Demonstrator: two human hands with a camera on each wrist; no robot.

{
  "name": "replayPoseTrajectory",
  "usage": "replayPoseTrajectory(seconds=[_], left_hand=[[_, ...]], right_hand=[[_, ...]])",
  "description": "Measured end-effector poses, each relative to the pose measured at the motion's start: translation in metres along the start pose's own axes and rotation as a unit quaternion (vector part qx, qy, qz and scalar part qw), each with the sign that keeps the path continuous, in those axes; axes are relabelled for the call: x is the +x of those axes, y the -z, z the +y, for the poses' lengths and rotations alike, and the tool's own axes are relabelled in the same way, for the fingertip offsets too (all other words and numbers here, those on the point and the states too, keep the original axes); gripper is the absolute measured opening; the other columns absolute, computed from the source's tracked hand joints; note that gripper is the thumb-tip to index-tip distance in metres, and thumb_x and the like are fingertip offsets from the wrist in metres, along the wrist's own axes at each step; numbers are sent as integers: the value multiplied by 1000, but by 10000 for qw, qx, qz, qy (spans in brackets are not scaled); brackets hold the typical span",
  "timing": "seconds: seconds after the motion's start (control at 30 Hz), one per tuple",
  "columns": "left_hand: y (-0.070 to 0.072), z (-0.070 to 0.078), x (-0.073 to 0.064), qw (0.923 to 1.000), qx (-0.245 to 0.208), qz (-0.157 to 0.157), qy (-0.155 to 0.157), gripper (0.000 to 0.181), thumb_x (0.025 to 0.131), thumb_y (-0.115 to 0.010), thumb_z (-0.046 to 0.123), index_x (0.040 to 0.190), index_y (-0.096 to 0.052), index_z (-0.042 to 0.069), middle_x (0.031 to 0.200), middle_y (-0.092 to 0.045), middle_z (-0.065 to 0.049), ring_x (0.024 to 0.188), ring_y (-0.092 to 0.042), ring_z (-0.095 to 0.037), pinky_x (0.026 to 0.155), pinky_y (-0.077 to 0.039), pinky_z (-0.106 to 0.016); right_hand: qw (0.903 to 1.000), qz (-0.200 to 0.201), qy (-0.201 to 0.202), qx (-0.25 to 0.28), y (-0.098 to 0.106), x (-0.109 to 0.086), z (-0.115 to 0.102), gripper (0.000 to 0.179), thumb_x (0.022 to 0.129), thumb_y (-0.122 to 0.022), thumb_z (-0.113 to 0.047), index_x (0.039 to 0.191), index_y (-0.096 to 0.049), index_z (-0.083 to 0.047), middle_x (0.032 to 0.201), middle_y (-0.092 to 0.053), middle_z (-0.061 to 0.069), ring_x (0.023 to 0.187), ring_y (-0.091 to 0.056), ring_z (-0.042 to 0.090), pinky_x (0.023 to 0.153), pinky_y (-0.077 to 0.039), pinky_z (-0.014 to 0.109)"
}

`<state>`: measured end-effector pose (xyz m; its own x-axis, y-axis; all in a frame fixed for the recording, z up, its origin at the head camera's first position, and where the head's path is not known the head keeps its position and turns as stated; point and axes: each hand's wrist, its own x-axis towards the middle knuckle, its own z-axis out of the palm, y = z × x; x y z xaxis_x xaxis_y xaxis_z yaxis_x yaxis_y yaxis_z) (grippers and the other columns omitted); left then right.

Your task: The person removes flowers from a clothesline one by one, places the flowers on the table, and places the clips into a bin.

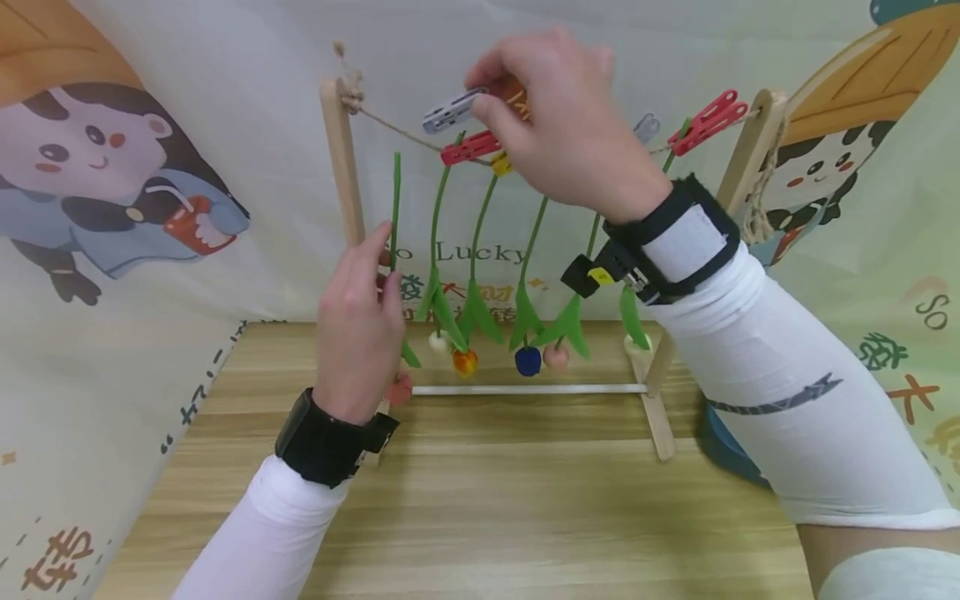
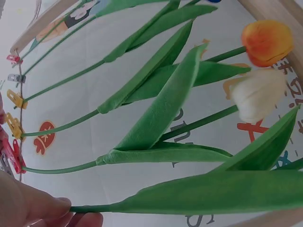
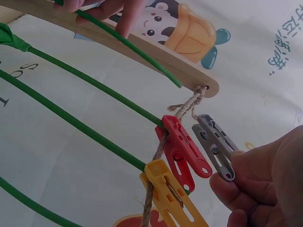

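Note:
My left hand (image 1: 358,329) pinches the green stem (image 1: 397,187) of an artificial tulip hanging head down, its pink bloom (image 1: 401,389) below the wrist. The stem's free end points up beside the left post. Higher up, my right hand (image 1: 562,125) pinches a grey clothespin (image 3: 215,144) by its handles, near the twine (image 1: 405,133) but apart from it. Just beside it, a red clothespin (image 3: 184,151) clips a white tulip (image 2: 259,94) to the twine. A yellow clothespin (image 3: 171,194) holds the orange tulip (image 2: 267,42) alongside.
The twine runs between a left wooden post (image 1: 343,167) and a right wooden post (image 1: 746,158). Farther right hang more tulips, including a blue one (image 1: 528,360), and another red clothespin (image 1: 705,123). A white bar (image 1: 525,389) joins the feet on the wooden table (image 1: 525,517).

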<state>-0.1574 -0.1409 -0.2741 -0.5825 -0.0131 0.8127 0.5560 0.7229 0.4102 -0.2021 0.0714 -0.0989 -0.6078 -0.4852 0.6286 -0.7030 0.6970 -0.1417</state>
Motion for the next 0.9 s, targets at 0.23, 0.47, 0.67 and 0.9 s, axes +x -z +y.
replayPoseTrajectory(seconds=[0.23,0.47,0.67,0.9], left_hand=[[13,1,-21,9995,165,-146,-246,48,98,-67,-13,145,-59,-5,111,-69,-24,97,-68,-35,78,-61,-45],[19,5,-50,9956,501,-528,-595,46,93,-72,-15,137,-66,-5,107,-72,-22,89,-71,-33,75,-63,-43],[12,5,-80,9849,721,-1241,-965,41,90,-76,-14,130,-69,-4,106,-72,-17,95,-72,-33,82,-63,-43],[-9,3,-111,9639,940,-2167,-1229,45,86,-76,-18,126,-72,1,111,-71,-11,100,-71,-30,80,-63,-41]], right_hand=[[9980,335,405,342,8,-35,11,33,107,-65,-22,132,-68,-1,125,-70,11,116,-49,30,105,-27,41],[9898,984,762,694,9,-91,34,29,98,-72,-11,122,-71,5,112,-72,17,97,-50,31,88,-34,37],[9927,899,144,797,4,-152,54,31,92,-76,-8,121,-73,3,107,-74,14,92,-49,24,81,-29,32],[9942,423,-808,562,-5,-223,81,35,86,-81,1,121,-74,-1,107,-73,11,92,-50,21,79,-32,36]])
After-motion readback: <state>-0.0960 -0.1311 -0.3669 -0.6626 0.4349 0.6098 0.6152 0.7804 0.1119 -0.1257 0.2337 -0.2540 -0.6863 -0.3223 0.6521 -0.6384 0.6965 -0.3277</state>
